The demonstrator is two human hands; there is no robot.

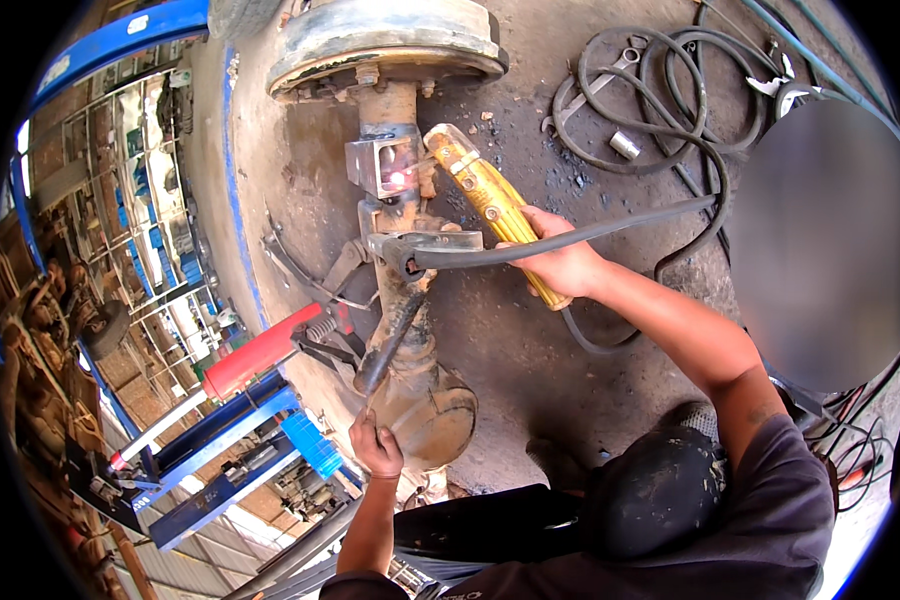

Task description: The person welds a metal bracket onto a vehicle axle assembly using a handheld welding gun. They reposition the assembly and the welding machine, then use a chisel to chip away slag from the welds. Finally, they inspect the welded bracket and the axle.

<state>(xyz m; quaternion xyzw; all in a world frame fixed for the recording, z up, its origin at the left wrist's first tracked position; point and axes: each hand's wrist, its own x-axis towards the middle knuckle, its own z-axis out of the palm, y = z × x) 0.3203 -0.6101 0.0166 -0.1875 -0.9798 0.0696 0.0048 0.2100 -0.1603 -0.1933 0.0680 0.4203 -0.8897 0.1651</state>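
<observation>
My right hand point(560, 258) is wrapped round a yellow ribbed tool point(498, 200) that looks like a welding electrode holder. Its tip points at a square metal bracket point(370, 168) on a rusty vehicle axle point(390, 108). A bright pinkish glow point(398, 178) shows inside the bracket. A thick black cable point(570, 237) crosses near my right hand, and its end meets a metal plate point(458, 241) on the axle. My left hand point(376, 447), fingers curled, is by the rounded axle housing point(440, 420), below a dark tube point(388, 345). What it holds, if anything, is hidden.
Coiled black cables point(610, 160), a combination wrench point(625, 60) and a silver socket point(625, 146) lie on the floor. A drum point(390, 50) caps the axle's far end. A blue frame with a red cylinder point(260, 352) stands left. A blurred patch hides the right side.
</observation>
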